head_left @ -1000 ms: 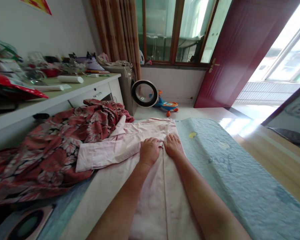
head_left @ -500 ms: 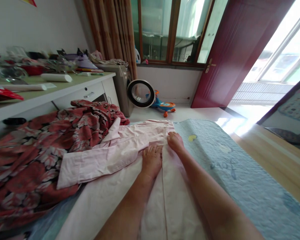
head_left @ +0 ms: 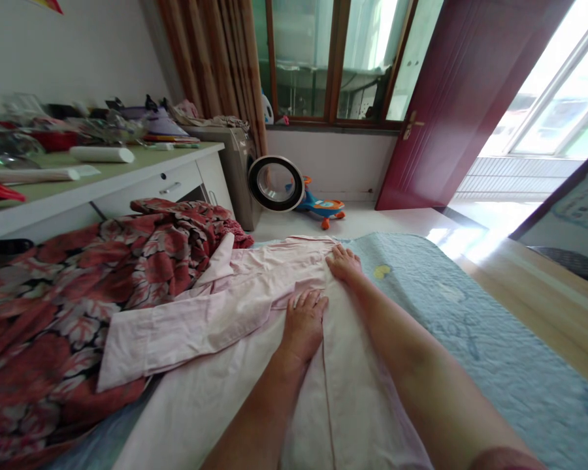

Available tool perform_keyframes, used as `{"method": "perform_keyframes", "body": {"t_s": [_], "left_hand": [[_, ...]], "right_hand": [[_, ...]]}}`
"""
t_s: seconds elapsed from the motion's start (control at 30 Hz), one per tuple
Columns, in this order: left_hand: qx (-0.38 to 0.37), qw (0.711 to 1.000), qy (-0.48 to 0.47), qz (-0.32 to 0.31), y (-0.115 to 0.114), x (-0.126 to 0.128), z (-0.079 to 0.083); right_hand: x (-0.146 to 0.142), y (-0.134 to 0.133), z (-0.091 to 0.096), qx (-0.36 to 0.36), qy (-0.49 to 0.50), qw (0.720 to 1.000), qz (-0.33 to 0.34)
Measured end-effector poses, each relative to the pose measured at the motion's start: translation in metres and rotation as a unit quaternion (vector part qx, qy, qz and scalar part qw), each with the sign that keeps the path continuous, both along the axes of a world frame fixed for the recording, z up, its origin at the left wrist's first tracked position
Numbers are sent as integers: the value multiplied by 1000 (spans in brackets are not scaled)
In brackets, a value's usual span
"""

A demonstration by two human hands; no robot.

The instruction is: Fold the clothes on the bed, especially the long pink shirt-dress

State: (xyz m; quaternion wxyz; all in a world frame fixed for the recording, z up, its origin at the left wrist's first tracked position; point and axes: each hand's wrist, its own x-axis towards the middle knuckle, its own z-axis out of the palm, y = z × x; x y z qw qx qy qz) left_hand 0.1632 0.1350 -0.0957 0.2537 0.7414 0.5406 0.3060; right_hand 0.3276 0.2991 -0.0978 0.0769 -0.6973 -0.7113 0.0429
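A pale pink shirt (head_left: 235,313) lies spread on the bed, one sleeve stretched out to the left. My left hand (head_left: 304,323) rests flat on the shirt's middle, fingers extended, beside the front seam. My right hand (head_left: 343,262) lies flat farther up, near the shirt's top right edge, fingers spread on the cloth. Neither hand holds anything.
A red floral garment (head_left: 78,281) is heaped at the left on the bed. A light blue quilt (head_left: 451,326) covers the bed to the right. A cluttered white desk (head_left: 102,189) stands at the left; a washing machine (head_left: 255,176) and a toy car (head_left: 323,209) sit beyond.
My right hand has slid up the shirt towards its top edge. My left hand has drawn back a little and flattened out. The view has shifted slightly.
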Motion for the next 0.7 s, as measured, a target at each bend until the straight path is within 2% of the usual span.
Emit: {"method": "perform_keyframes", "body": {"t_s": [0.23,0.4,0.5,0.6,0.7], "left_hand": [[17,998,62,-8,2,-1,-6],[21,999,46,-7,2,0,-2],[32,999,18,13,3,-3,3],[51,996,0,78,4,-13,7],[51,989,73,117,5,-24,10]], "right_hand": [[3,13,2,-8,-4,999,-35],[-6,2,8,15,6,999,-36],[-17,-11,8,34,10,999,29],[-25,-24,3,31,11,995,99],[-27,-29,2,17,16,995,100]]}}
